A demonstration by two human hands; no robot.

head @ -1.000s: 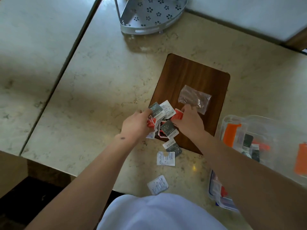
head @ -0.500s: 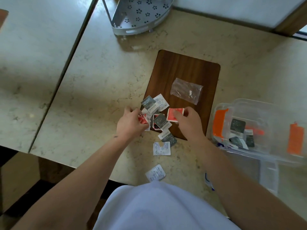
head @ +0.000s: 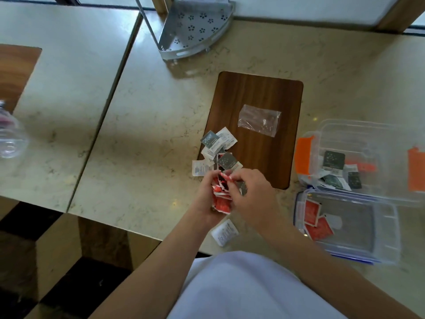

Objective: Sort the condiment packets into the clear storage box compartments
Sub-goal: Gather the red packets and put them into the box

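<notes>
Table top [head: 161, 125]: polished marble-look stone, glossy. Board [head: 264, 100]: dark wood grain, matt. Rack [head: 195, 31]: perforated grey metal, satin. Bag [head: 259, 119]: clear crinkled plastic film. Box [head: 368, 134]: clear glossy plastic, orange clips. Packets [head: 220, 153]: printed, smooth, slightly shiny.

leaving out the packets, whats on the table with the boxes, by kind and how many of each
clear boxes: 2, the orange-latched box and the blue-rimmed box
wooden board: 1
clear plastic bag: 1
metal corner rack: 1
total: 5
</notes>
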